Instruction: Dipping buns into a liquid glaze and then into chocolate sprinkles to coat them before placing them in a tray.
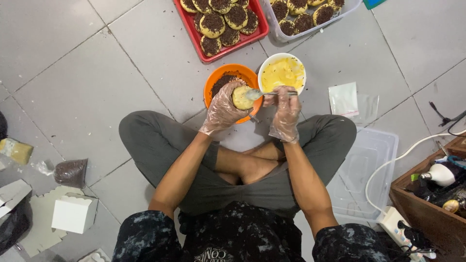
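Gloved left hand (222,107), round pastry (241,97)

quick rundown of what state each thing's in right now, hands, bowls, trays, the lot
left hand: gloved, holding a round pastry
pastry: plain, being spread on
right hand: gloved, gripping a spoon
spoon: tip on the pastry
white bowl: holds yellow cream
orange bowl: holds chocolate sprinkles
red tray: filled with sprinkled pastries
clear tub: holds sprinkled pastries
clear lid: lying flat on floor

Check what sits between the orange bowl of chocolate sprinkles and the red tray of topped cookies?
Head view: nothing. Only bare grey floor tile separates the orange plastic bowl from the red tray.
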